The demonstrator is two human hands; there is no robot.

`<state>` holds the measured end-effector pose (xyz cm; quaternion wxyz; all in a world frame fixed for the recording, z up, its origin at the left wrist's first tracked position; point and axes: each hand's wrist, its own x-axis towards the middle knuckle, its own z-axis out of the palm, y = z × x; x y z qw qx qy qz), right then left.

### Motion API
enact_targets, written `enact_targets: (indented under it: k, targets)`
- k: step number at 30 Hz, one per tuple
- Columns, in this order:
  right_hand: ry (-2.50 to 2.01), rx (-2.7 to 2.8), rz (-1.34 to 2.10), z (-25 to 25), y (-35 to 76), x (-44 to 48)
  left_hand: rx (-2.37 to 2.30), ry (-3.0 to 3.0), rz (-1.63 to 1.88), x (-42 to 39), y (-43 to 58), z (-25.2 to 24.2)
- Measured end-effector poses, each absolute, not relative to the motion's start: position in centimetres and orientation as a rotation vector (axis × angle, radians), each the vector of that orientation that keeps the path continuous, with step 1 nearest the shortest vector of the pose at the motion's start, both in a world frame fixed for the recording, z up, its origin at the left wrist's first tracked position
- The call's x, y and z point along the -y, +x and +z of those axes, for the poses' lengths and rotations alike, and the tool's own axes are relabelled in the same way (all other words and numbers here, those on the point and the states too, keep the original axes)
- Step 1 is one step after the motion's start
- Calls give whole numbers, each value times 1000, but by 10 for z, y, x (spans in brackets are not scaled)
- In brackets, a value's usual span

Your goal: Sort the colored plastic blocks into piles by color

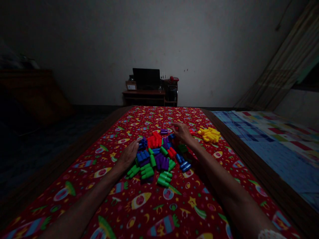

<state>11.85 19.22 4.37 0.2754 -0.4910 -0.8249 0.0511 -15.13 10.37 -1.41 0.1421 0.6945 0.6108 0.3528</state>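
A heap of plastic toy blocks shaped like joined tubes lies on the red patterned cloth point(139, 200). My left hand point(129, 154) is at the heap's left side, its fingertips closed against a blue block point(143, 143) whose round ends face me. At the far right of the heap, my right hand point(182, 132) is bent in a pinch, with a bit of a red block point(176, 128) showing at its fingers. Between the hands are red blocks point(155, 140), purple blocks point(162, 161) and green blocks point(147, 171). Blue blocks point(185, 166) lie nearer my right forearm.
A separate pile of yellow blocks point(210, 134) sits to the right, with a small red piece point(192, 132) beside it. One purple block point(163, 131) lies behind the heap. Beyond the cloth stands a desk point(144, 94) with a dark monitor point(146, 79). Blue checked bedding point(251, 152) spreads at right.
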Motion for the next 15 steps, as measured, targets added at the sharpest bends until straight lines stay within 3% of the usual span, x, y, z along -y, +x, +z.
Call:
enact_targets:
  k: [3, 6, 15]
  targets:
    - [-1055, 2526, 239, 34, 81, -174, -1765, 2004, 1009, -104, -151, -14]
    - [-1001, 2654, 124, 24, 63, -163, -1782, 2003, 1006, -104, -152, -15]
    - [-1254, 2319, 93, 48, 114, -198, -1735, 2009, 1049, -106, -153, -19]
